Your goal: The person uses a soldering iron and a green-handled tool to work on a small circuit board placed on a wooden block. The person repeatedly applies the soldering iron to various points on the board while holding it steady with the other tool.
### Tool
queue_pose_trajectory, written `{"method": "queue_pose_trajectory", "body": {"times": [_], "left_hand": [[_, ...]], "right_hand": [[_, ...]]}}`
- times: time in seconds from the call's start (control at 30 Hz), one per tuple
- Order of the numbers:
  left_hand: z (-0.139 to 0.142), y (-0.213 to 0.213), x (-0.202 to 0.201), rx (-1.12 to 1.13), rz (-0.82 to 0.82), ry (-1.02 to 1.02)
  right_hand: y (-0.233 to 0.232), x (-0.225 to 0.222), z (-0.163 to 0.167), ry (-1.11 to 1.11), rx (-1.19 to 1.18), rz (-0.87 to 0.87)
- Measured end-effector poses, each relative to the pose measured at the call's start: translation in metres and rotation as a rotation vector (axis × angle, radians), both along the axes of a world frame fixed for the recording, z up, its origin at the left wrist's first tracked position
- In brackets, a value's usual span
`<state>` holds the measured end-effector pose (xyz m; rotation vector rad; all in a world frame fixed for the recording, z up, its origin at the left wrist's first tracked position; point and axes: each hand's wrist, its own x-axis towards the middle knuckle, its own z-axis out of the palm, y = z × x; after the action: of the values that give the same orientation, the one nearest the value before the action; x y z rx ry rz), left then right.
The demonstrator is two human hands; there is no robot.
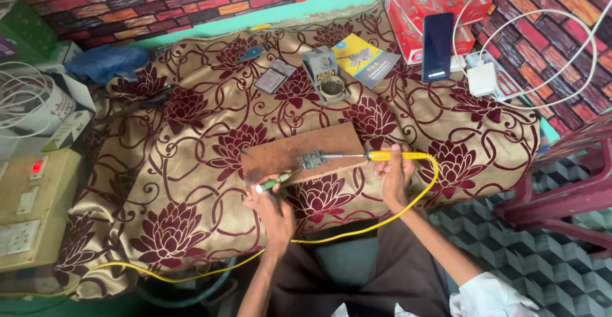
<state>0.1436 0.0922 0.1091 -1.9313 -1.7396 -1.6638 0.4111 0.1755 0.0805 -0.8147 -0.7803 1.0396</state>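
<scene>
A brown wooden board [287, 151] lies on the floral cloth, with a small circuit board [311, 159] at its front edge. My right hand [396, 175] grips a yellow-handled soldering iron [395, 155] whose metal tip reaches left to the circuit board. My left hand [271, 205] holds a green-handled tool [275, 181] that points up and right toward the same circuit board. The iron's yellow cord [408, 205] loops down past my right wrist and trails left along the cloth's edge.
A grey soldering stand [325, 74] with brass wool, a small dark module [274, 78] and a yellow booklet [364, 58] lie farther back. A dark phone [437, 46] rests on a red box [440, 4] beside a white charger [482, 80]. A switch box [29, 205] is at left, a maroon stool [567, 189] at right.
</scene>
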Motion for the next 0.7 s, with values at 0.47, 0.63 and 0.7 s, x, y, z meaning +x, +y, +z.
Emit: {"method": "queue_pose_trajectory", "body": {"times": [0.47,0.63,0.7], "left_hand": [[-0.005,-0.013,-0.019,0.0,0.032,-0.049],[0.002,-0.016,-0.023,0.031,0.021,-0.094],[0.003,-0.019,-0.026,0.017,0.036,-0.075]], "right_hand": [[-0.028,-0.026,0.017,-0.422,0.102,-0.144],[-0.042,-0.041,0.051,-0.831,0.183,-0.265],[-0.05,-0.049,0.067,-0.901,0.215,-0.233]]}}
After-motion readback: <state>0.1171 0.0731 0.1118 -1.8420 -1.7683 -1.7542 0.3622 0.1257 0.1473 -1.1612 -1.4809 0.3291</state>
